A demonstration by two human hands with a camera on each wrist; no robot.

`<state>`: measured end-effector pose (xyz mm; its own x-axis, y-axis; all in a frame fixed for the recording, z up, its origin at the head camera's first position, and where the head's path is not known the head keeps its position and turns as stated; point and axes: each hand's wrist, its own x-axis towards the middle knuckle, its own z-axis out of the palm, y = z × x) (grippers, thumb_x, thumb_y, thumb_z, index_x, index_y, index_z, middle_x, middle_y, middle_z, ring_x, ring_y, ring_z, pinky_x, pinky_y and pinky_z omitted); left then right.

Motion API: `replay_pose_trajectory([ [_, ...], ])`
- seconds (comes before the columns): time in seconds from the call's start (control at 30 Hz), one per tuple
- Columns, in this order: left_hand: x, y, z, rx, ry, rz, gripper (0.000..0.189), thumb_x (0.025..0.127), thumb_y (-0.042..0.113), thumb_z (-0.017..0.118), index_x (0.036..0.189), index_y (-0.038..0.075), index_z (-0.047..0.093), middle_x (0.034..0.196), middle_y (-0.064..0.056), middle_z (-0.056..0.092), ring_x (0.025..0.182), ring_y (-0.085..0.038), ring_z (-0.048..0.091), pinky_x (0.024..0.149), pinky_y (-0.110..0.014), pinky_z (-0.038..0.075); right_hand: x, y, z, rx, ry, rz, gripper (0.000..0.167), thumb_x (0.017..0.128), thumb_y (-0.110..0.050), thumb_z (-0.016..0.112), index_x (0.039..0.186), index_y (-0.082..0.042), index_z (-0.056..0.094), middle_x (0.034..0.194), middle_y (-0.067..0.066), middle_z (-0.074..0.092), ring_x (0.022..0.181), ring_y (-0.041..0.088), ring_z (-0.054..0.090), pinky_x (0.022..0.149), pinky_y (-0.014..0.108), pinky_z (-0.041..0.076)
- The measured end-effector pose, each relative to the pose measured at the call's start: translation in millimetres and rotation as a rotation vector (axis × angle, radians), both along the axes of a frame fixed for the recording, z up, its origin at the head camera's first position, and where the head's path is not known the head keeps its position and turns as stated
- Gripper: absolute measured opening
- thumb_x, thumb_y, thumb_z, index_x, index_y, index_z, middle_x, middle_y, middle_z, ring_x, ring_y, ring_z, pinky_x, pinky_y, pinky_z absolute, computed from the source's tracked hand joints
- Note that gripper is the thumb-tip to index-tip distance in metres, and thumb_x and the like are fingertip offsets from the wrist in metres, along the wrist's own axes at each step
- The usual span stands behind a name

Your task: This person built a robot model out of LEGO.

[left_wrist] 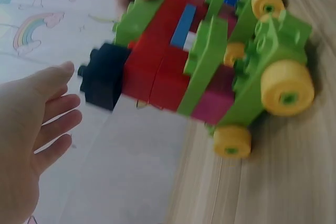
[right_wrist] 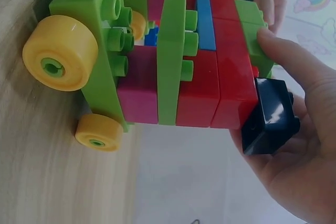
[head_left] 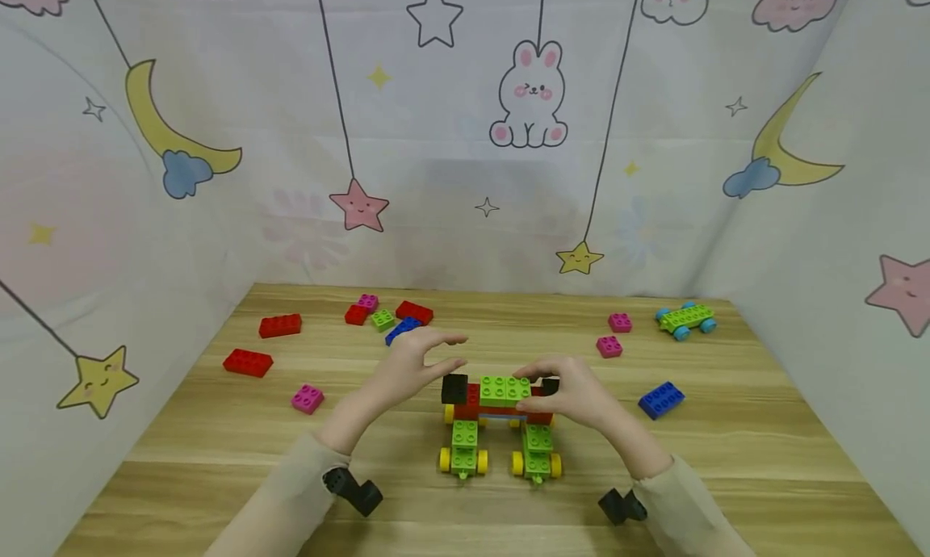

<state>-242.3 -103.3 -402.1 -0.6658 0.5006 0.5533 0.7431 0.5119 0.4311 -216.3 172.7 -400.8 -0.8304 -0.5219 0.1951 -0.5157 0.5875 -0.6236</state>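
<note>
At the middle of the table stands a toy-brick vehicle with a body of stacked red bricks (left_wrist: 149, 72) on two green wheeled bases (head_left: 464, 458) with yellow wheels (left_wrist: 286, 87). Light green bricks (head_left: 501, 391) lie along its top, and black bricks (right_wrist: 269, 116) sit at both ends. My right hand (head_left: 570, 391) pinches the top green bricks, thumb on the near side and fingers behind, with the right black brick under its palm. My left hand (head_left: 408, 365) hovers beside the left black brick (head_left: 454, 389), fingers apart and holding nothing.
Red bricks (head_left: 248, 362) and a pink brick (head_left: 307, 399) lie on the left of the wooden table. Several mixed bricks gather at the back. To the right are pink bricks (head_left: 609, 346), a blue brick (head_left: 661, 399) and a green wheeled base with blue wheels (head_left: 686, 320). A printed curtain (head_left: 465, 218) surrounds the table.
</note>
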Motion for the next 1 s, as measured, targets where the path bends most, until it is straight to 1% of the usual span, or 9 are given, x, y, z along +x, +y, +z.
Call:
replay_pose_trajectory([
  [0.07,-6.3,-8.0,-0.9,-0.003,0.013,0.059,0.033,0.086,0.016,0.075,0.116,0.002,0.07,0.114,-0.012,0.072,0.107,-0.029,0.067,0.091,-0.045,0.054,0.3,-0.3,0.4,0.003,-0.005,-0.004,0.035,0.081,-0.022,0.08,0.112,-0.006,0.073,0.107,0.007,0.073,0.093,0.021,0.064,0.079,0.029,0.054],
  [0.1,-9.6,-12.1,-1.8,-0.004,0.006,0.085,0.034,0.086,0.017,0.075,0.116,0.002,0.07,0.114,-0.013,0.071,0.108,-0.03,0.066,0.092,-0.046,0.054,0.5,-0.5,0.3,0.005,-0.005,-0.007,0.035,0.081,-0.022,0.08,0.112,-0.007,0.073,0.107,0.006,0.073,0.092,0.02,0.064,0.078,0.028,0.054],
  [0.2,-19.1,-24.3,-5.0,0.0,-0.052,0.142,0.038,0.085,0.016,0.075,0.119,0.0,0.067,0.117,-0.016,0.07,0.111,-0.034,0.064,0.095,-0.048,0.052,0.8,-0.8,-0.6,-0.001,0.001,-0.01,0.034,0.081,-0.022,0.08,0.111,-0.007,0.073,0.106,0.006,0.073,0.09,0.017,0.063,0.076,0.026,0.053],
  [0.33,-30.1,-37.3,-13.2,-0.011,-0.132,0.199,0.042,0.085,0.015,0.076,0.122,-0.001,0.065,0.121,-0.019,0.067,0.113,-0.037,0.063,0.095,-0.05,0.052,1.2,-1.0,-1.5,-0.014,-0.001,-0.014,0.034,0.081,-0.022,0.08,0.111,-0.007,0.074,0.105,0.006,0.073,0.089,0.014,0.063,0.075,0.025,0.053],
  [0.5,-43.8,-48.9,-27.2,-0.031,-0.235,0.26,0.047,0.086,0.015,0.075,0.128,-0.002,0.061,0.127,-0.021,0.064,0.118,-0.039,0.059,0.098,-0.052,0.049,1.3,-0.5,-1.8,-0.022,-0.016,-0.02,0.035,0.081,-0.022,0.081,0.111,-0.007,0.073,0.106,0.007,0.073,0.091,0.016,0.064,0.076,0.025,0.053],
  [0.73,-63.2,-59.4,-43.6,-0.058,-0.319,0.332,0.054,0.085,0.014,0.077,0.132,-0.003,0.057,0.132,-0.023,0.059,0.123,-0.041,0.055,0.101,-0.055,0.046,0.8,0.4,-2.7,-0.037,-0.029,-0.023,0.035,0.081,-0.023,0.08,0.111,-0.006,0.073,0.107,0.008,0.073,0.091,0.018,0.065,0.076,0.025,0.054],
  [0.87,-69.8,-63.7,-49.4,-0.065,-0.366,0.37,0.055,0.083,0.013,0.078,0.132,-0.003,0.058,0.133,-0.023,0.059,0.124,-0.041,0.054,0.102,-0.054,0.046,0.6,0.0,-3.6,-0.044,-0.027,-0.018,0.035,0.081,-0.023,0.08,0.111,-0.006,0.074,0.107,0.009,0.074,0.092,0.019,0.065,0.077,0.025,0.054],
  [1.0,-73.8,-65.4,-51.7,-0.076,-0.394,0.381,0.055,0.083,0.011,0.078,0.132,-0.004,0.057,0.133,-0.023,0.059,0.123,-0.041,0.055,0.102,-0.053,0.046,0.9,0.0,-4.0,-0.057,-0.035,-0.019,0.035,0.081,-0.022,0.08,0.111,-0.006,0.073,0.107,0.009,0.073,0.091,0.02,0.065,0.076,0.025,0.054],
])
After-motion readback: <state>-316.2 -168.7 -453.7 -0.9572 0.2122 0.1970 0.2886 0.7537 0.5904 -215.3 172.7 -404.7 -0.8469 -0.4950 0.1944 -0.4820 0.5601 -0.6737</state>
